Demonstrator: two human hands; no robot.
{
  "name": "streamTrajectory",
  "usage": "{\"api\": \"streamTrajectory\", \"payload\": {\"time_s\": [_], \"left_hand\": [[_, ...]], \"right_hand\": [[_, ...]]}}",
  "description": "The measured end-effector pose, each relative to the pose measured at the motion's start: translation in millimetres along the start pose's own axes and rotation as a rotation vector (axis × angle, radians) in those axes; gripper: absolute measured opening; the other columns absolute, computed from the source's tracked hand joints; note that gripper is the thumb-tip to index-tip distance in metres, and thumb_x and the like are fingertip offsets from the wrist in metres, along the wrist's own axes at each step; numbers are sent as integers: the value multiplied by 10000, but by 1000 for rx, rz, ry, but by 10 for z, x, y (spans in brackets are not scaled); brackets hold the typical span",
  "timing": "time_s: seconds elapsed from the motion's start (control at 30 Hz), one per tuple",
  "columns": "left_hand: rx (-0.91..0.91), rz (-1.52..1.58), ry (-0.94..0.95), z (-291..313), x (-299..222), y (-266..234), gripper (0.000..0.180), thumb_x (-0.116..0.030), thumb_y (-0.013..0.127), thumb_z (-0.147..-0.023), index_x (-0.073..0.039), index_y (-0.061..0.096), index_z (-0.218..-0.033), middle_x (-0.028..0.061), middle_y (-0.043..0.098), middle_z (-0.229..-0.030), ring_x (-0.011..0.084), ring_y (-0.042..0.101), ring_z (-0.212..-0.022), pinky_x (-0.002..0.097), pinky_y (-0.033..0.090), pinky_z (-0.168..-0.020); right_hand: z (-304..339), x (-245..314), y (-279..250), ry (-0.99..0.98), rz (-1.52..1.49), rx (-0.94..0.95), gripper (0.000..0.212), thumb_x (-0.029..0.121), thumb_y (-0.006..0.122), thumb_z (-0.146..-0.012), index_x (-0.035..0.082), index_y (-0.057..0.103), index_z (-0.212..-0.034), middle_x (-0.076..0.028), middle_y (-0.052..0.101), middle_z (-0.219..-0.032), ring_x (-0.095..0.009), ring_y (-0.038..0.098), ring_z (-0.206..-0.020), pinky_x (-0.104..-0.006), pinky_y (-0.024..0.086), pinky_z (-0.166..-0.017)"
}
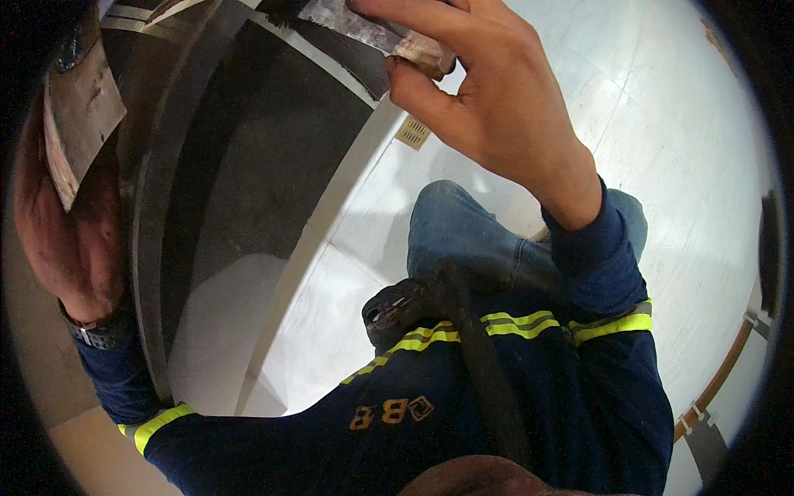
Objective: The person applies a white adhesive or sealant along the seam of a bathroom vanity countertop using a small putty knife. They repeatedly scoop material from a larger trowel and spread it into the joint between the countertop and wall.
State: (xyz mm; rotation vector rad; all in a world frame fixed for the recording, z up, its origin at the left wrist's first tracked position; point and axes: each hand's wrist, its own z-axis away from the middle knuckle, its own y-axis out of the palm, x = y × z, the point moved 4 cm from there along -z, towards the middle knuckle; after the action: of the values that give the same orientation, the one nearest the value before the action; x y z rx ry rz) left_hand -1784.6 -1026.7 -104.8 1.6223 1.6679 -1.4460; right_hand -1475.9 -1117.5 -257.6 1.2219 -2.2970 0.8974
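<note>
My right hand (504,99) is closed around the pale handle (426,54) of a putty knife, fingers and thumb pinching it. Its broad, smeared blade (351,23) points left over a dark recessed panel (273,140), close to a light strip (318,62). At the far left, my left hand (62,236) holds up a flat greyish plate (87,116) with a worn, frayed-looking edge. Dark paste (78,45) sits at the plate's upper end. The plate covers most of the left fingers.
A curved dark frame edge (153,215) runs between my left arm and the panel. A white ledge (318,219) borders the panel on the right. White floor tiles (662,107) and a small slotted floor drain (412,132) lie beyond. A brown pipe (728,364) shows at lower right.
</note>
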Motion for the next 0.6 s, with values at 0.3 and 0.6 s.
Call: {"api": "streamTrajectory", "payload": {"time_s": [0.3, 0.6], "left_hand": [[-137, -12, -69, 45, -94, 345, 551, -285, 343, -1094, -79, 256, -1597, 193, 284, -1632, 345, 304, -1502, 478, 277, -1241], [-517, 65, -264, 189, -304, 935, 574, -290, 331, -1094, -76, 211, -1612, 216, 229, -1654, 362, 243, -1529, 482, 218, -1264]], "right_hand": [[172, -102, 14, 127, -3, 78, 465, 68, 704, -831, 34, 625, -1288, -179, 513, -971, -332, 606, -802, -395, 505, -704], [433, -272, 195, 94, 192, 74, 408, 139, 697, -883, 106, 692, -1289, -137, 616, -1067, -279, 685, -934, -351, 597, -841]]}}
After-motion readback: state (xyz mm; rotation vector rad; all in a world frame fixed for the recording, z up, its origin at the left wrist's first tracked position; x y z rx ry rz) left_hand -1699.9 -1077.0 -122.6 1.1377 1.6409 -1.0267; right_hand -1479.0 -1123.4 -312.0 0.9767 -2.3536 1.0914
